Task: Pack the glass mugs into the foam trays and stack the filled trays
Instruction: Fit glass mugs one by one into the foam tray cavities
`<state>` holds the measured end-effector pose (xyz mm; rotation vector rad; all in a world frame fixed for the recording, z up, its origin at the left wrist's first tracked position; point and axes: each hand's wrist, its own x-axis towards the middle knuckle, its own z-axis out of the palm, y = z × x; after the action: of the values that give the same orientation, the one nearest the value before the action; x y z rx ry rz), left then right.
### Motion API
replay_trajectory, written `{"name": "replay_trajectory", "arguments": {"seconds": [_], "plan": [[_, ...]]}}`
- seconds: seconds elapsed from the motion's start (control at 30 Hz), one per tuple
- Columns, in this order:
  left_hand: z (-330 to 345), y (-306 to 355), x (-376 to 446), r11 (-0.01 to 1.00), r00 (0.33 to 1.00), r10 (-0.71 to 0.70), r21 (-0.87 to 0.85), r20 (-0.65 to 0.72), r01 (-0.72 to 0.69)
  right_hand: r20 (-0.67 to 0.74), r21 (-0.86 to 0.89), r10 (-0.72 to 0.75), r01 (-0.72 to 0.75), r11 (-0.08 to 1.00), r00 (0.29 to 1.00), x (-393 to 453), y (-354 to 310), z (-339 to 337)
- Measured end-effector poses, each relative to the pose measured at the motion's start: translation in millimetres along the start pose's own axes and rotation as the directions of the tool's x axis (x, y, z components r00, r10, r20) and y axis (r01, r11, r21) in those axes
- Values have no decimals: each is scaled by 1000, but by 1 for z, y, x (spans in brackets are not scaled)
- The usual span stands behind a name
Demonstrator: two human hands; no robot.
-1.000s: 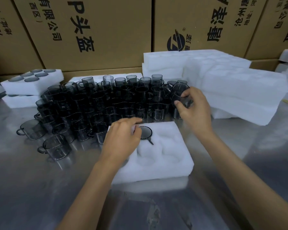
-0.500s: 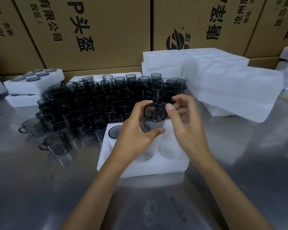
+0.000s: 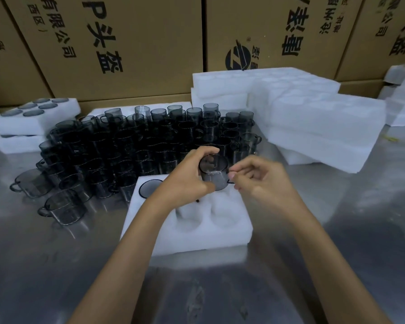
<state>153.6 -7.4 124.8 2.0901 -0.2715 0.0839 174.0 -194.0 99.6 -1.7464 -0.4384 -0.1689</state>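
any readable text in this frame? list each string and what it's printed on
"P头盔", cut off at its left: large black print on the cardboard box behind the mugs.
"有限公司": smaller column on that same box.
"唐泽", cropped at the top: black print on the next cardboard box to the right, beside a round black logo.
Small columns on that box and the far-right box: too small and tilted to read.
Glass mugs and foam trays: no text visible.
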Motion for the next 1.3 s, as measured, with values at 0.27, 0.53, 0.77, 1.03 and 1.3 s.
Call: {"name": "replay_trajectory", "arguments": {"seconds": [0.27, 0.53, 0.77, 1.03, 1.3], "plan": [[1, -6, 1, 997, 999, -25, -72, 34, 27, 79, -61, 84, -79, 995, 993, -1, 3, -10], [-2, -10, -2, 982, 997, 54, 179, 52, -62, 122, -69, 206, -198, 978, 971, -3, -5, -26], [-4, -11, -6, 976, 997, 64, 204, 36, -70, 59, -233, 38, -23, 972, 998, -2, 0, -11], [-12, -8, -11, 997, 999, 32, 64, -18, -30, 71, -172, 59, -46, 984, 996, -1, 2, -6], [-10, -11, -13, 1000, 1000, 18, -8, 22, -18, 15, -198, -4, 7, 980, 1000, -1, 10, 1]]}}
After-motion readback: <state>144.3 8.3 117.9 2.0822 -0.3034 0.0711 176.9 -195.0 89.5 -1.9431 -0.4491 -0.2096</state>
